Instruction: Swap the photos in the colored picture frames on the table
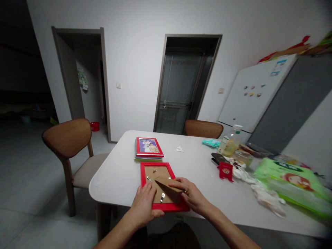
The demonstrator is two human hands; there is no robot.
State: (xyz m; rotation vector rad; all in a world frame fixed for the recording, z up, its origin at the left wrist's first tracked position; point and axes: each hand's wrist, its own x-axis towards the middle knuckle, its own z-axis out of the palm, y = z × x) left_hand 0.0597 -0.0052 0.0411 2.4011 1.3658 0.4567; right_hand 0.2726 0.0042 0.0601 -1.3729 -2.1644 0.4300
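A red picture frame [173, 207] lies face down at the table's near edge, its brown backing board [169, 199] and small metal clips showing. My left hand [144, 206] grips the frame's left side, fingers over the backing and thumb at the lower border. Between the fingers and thumb of my right hand [190, 194] is the brown easel stand [168, 184], tilted up from the backing. Just beyond, another red frame with a photo [149, 146] lies face up on a stack of frames.
On the table's right are a plastic bottle [229, 141], a dark phone [220, 158], a small red stand [226, 171], crumpled tissues [268, 199] and a green tissue pack [292, 183]. A scrap of white paper [180, 149] lies mid-table. Wooden chairs [68, 136] stand left and behind.
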